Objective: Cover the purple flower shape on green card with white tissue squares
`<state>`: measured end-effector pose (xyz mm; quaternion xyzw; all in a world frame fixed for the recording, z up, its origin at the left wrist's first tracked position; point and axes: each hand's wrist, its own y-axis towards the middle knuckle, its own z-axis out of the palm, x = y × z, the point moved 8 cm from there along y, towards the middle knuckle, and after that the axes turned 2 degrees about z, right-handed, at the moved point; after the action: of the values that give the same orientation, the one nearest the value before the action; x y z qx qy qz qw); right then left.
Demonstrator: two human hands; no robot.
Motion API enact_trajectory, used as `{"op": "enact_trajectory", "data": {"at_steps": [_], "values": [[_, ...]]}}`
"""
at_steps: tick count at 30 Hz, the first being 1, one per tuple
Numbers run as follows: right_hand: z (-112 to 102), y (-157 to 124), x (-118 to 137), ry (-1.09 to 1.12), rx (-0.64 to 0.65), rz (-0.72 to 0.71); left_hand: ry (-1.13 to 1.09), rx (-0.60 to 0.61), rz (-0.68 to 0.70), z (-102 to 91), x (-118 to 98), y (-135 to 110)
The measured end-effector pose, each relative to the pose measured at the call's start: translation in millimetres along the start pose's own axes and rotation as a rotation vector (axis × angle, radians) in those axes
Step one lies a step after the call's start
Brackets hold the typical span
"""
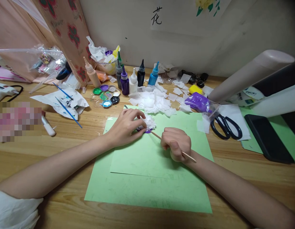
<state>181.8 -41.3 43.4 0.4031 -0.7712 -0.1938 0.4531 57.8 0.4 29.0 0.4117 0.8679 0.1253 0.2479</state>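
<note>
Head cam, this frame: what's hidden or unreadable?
All in the head view:
- Purple piece: mostly covered by the white paper tuft and the left hand.
- Wooden stick: middle hidden inside the right hand.
- Pixelated patch at the left edge: contents blurred.
- Box labels at right: too small to read.

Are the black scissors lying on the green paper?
No, the black scissors lie on white paper to the right of the green paper.

Pale green paper sheets (149, 190); white crumpled paper tuft (151, 121); thin tan wooden stick (156, 136); white paper squares (152, 101) at twelve o'clock; purple plastic bag (200, 102) at two o'clock.
</note>
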Motion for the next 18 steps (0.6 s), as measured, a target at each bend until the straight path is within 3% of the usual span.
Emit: {"op": "enact_trajectory", "data": {"at_steps": [18], "values": [[16.0, 3.2, -5.3, -0.127, 0.142, 0.025, -0.061, -0.014, -0.066, -1.0, 4.0, 2.3]]}}
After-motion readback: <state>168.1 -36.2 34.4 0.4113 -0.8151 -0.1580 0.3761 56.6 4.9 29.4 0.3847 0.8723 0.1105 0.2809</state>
